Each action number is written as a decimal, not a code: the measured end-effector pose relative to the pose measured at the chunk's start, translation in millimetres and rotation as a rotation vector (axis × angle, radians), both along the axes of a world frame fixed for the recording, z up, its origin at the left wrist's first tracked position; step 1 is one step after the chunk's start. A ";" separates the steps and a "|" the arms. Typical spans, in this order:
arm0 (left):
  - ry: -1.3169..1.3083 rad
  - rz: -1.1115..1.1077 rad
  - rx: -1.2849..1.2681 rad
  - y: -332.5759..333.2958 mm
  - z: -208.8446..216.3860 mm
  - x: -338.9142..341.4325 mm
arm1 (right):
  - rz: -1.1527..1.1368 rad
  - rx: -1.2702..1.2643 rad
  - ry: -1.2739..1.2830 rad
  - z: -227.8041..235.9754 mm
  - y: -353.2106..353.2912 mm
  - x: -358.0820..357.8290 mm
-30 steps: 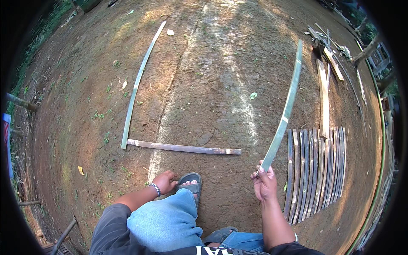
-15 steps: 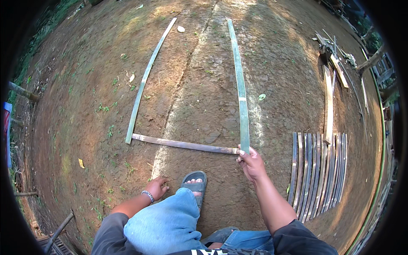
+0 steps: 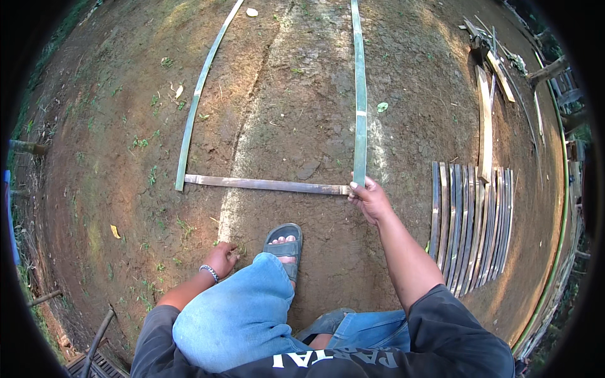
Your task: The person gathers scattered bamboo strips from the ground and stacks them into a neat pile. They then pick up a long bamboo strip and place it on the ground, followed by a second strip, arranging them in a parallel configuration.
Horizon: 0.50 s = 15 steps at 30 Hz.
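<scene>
My right hand [image 3: 370, 200] pinches the near end of a long green bamboo strip [image 3: 360, 135] between thumb and fingers. That strip runs away from me along the ground. At the same corner, the right end of a shorter brown bamboo strip [image 3: 268, 184] meets it by my fingertips. The brown strip lies crosswise, its left end beside the near end of another long green bamboo strip [image 3: 189, 132]. My left hand [image 3: 220, 258], with a bracelet at the wrist, is low by my bent knee, fingers loosely curled and nothing visible in them.
A row of several dark bamboo strips [image 3: 450, 220] lies on the right, with a pale wooden piece [image 3: 484, 126] across its far end. Beyond are more wood scraps [image 3: 501, 75]. My sandalled foot [image 3: 283, 249] stands on the bare soil between my hands. Poles [image 3: 97, 337] stand at the lower left.
The view has tipped downward, so the ground things sit higher in the picture. The far part of the right green strip has swung rightward, while my right hand keeps its near end.
</scene>
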<state>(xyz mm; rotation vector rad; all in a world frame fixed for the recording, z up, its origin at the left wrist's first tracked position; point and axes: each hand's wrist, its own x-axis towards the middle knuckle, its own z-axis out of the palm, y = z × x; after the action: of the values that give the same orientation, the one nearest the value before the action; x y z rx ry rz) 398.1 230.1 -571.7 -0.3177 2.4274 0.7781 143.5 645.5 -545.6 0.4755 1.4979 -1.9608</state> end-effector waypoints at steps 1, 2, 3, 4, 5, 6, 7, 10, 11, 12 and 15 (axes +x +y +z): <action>0.008 -0.002 -0.002 2.7 0.9 -1.8 | 0.013 0.040 -0.023 -11.7 6.1 0.6; 0.016 -0.005 -0.003 5.9 2.4 -4.4 | 0.026 0.080 -0.045 -23.5 11.7 2.0; -0.045 0.016 0.013 8.9 10.5 -8.0 | 0.021 0.099 -0.093 -27.8 8.5 3.2; -0.052 0.009 0.009 10.2 12.8 -8.5 | -0.027 0.163 -0.102 -32.3 4.2 8.0; -0.059 0.000 0.005 11.3 14.0 -8.5 | -0.076 0.227 -0.111 -37.4 -1.8 13.4; -0.060 -0.009 -0.001 10.8 15.1 -9.5 | -0.125 0.288 -0.114 -41.1 -6.7 16.0; -0.051 -0.010 -0.005 10.0 12.9 -8.5 | -0.164 0.305 -0.115 -50.8 -9.2 18.7; -0.039 -0.015 -0.015 7.3 6.2 -5.2 | -0.290 0.295 -0.177 -64.3 -20.8 27.6; -0.042 -0.015 -0.016 7.0 5.7 -5.0 | -0.338 0.281 -0.178 -67.0 -23.4 30.8; -0.045 -0.016 -0.015 7.9 6.2 -5.6 | -0.396 0.274 -0.184 -68.0 -24.7 33.1; -0.083 0.031 0.037 8.7 12.0 -6.9 | -0.510 0.274 -0.192 -73.1 -22.4 38.2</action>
<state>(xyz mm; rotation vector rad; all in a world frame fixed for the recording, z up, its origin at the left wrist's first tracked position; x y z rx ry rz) 391.2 238.8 -559.7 -0.3664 2.3327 0.8061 181.6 623.1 -618.7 1.2315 1.6388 -2.0019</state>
